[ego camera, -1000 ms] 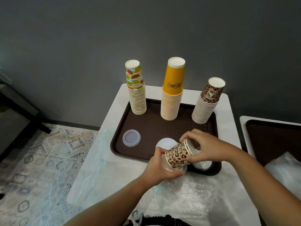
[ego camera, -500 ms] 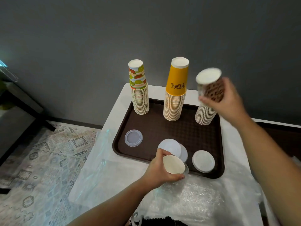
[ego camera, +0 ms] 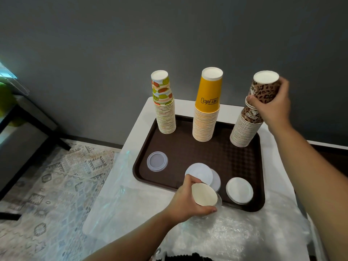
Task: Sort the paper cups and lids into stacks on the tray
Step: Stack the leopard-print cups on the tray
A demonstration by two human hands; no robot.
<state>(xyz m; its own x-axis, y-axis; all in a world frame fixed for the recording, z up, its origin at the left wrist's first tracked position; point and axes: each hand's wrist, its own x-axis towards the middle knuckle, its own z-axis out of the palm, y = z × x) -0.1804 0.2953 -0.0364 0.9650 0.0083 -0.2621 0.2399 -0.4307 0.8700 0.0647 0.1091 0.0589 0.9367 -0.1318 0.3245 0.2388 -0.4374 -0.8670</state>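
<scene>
Three cup stacks stand on the brown tray [ego camera: 197, 153]; your right hand [ego camera: 273, 108] grips a leopard cup [ego camera: 263, 91] over the leopard stack [ego camera: 244, 129], so seat it squarely. Your left hand [ego camera: 188, 202] clasps a pale cup [ego camera: 204, 194]. White table [ego camera: 131, 185], grey wall [ego camera: 169, 34].

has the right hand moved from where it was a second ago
Yes. The right hand went from the tray's near edge, beside the left hand, up and away to the leopard stack at the far right, carrying leopard-print cups.
</scene>
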